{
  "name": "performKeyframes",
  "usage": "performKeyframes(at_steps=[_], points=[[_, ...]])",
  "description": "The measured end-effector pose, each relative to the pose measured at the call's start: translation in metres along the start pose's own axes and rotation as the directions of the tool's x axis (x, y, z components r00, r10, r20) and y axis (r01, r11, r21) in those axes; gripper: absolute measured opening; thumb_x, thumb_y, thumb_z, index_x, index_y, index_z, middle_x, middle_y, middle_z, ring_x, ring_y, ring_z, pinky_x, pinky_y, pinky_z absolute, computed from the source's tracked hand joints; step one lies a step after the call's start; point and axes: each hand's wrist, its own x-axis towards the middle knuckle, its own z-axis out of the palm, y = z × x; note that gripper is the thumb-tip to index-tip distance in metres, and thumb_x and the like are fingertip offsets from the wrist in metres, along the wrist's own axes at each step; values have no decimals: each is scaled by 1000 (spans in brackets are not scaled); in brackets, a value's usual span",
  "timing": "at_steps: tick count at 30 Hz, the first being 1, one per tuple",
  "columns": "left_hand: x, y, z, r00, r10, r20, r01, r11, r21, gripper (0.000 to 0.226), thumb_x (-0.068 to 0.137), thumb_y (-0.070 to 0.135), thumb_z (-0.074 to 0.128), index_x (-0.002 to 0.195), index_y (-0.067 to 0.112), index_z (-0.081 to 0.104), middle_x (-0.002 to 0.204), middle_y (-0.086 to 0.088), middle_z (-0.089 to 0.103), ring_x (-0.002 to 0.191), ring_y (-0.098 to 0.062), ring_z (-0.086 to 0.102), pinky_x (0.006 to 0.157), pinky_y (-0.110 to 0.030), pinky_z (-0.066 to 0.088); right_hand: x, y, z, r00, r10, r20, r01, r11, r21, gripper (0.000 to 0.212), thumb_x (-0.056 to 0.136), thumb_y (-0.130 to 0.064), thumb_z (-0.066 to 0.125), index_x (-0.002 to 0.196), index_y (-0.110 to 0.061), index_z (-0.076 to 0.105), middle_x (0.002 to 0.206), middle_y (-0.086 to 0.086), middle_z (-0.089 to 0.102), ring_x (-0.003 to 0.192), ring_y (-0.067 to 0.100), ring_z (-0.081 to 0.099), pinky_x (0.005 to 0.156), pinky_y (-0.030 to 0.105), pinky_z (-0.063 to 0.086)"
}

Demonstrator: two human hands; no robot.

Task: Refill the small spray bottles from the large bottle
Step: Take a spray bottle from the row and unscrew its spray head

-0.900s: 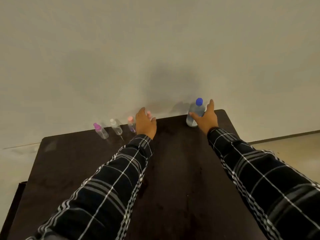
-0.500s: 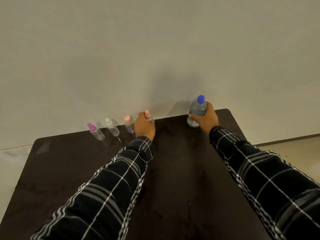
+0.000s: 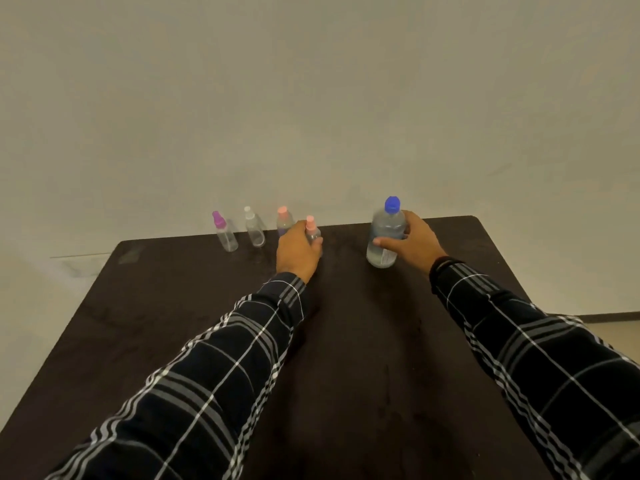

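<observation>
A large clear bottle (image 3: 386,237) with a blue cap stands near the far right of the dark table (image 3: 363,358); my right hand (image 3: 414,245) grips its body. My left hand (image 3: 297,252) holds a small clear spray bottle (image 3: 312,231) with a pink top, most of its body hidden by my fingers. Along the far edge to the left stand three more small spray bottles: one with a purple top (image 3: 224,232), one with a white top (image 3: 254,227) and one with a pink top (image 3: 284,219).
A plain light wall (image 3: 311,98) rises right behind the table's far edge. Pale floor (image 3: 616,337) shows past the table's right side. Both of my plaid sleeves stretch across the tabletop.
Both hands went from reaching with spread fingers to gripping. The right hand closed round the large bottle, the left round the pink-topped spray bottle, and both bottles have come slightly nearer.
</observation>
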Motion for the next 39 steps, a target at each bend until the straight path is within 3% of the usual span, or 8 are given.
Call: performKeyframes(at_steps=[4, 17, 31, 33, 34, 35, 37, 39], points=[[-22, -16, -14, 999, 34, 2, -34, 999, 18, 25, 96, 27, 64, 116, 11, 64, 111, -10, 69, 103, -28, 65, 94, -40, 52, -18, -5, 7, 991, -38, 128, 40, 999, -16, 75, 76, -32, 85, 139, -16, 48, 133, 4, 59, 120, 23, 57, 106, 45, 46], [-136, -68, -69, 993, 113, -46, -113, 994, 14, 21, 90, 35, 62, 105, 21, 66, 94, 4, 69, 89, -18, 64, 77, -31, 46, -122, -21, 43, 956, -169, 238, 185, 982, -47, 74, 74, -31, 86, 137, -17, 50, 132, 3, 60, 118, 20, 59, 105, 44, 47], [-195, -97, -71, 985, 170, -1, -170, 985, -37, 36, 94, 31, 67, 129, 21, 61, 108, 8, 68, 99, -12, 65, 92, -32, 54, -170, -15, 56, 945, -118, 305, 118, 993, 19, 82, 77, -28, 84, 145, -17, 40, 134, -1, 56, 128, 26, 54, 106, 40, 45], [-198, -103, -66, 983, 182, -33, -183, 981, -62, 35, 93, 30, 70, 126, 22, 63, 106, 7, 70, 97, -11, 65, 90, -32, 54, -180, -19, 57, 977, -111, 182, 112, 994, 5, 95, 78, -39, 83, 152, -19, 27, 138, -4, 48, 130, 20, 50, 107, 41, 44], [-199, -105, -63, 981, 186, -48, -189, 979, -79, 34, 93, 30, 70, 125, 23, 64, 105, 7, 70, 96, -10, 66, 89, -32, 55, -189, -21, 59, 992, -128, -6, 128, 992, 17, 90, 79, -48, 79, 151, -23, 30, 135, -9, 49, 124, 14, 53, 104, 40, 47], [-200, -106, -61, 981, 184, -61, -190, 976, -104, 33, 92, 28, 71, 124, 24, 65, 104, 8, 70, 95, -8, 66, 89, -31, 55, -199, -22, 62, 950, -197, -244, 214, 976, 44, 73, 83, -54, 72, 143, -28, 39, 127, -12, 55, 111, 9, 58, 95, 37, 53], [-200, -107, -57, 981, 172, -84, -183, 972, -146, 32, 90, 25, 73, 121, 26, 66, 99, 13, 69, 92, 0, 66, 86, -23, 55, -220, -23, 74, 733, -416, -538, 492, 870, -3, 28, 91, -47, 61, 114, -35, 54, 96, -13, 61, 81, 9, 60, 70, 32, 55], [-199, -108, -57, 984, 153, -89, -167, 970, -177, 34, 89, 23, 76, 121, 25, 66, 95, 20, 66, 88, 12, 63, 78, -6, 49, -233, -27, 95, 674, -608, -419, 634, 767, -94, 2, 95, -39, 57, 95, -37, 56, 79, -11, 58, 67, 11, 57, 59, 24, 48]])
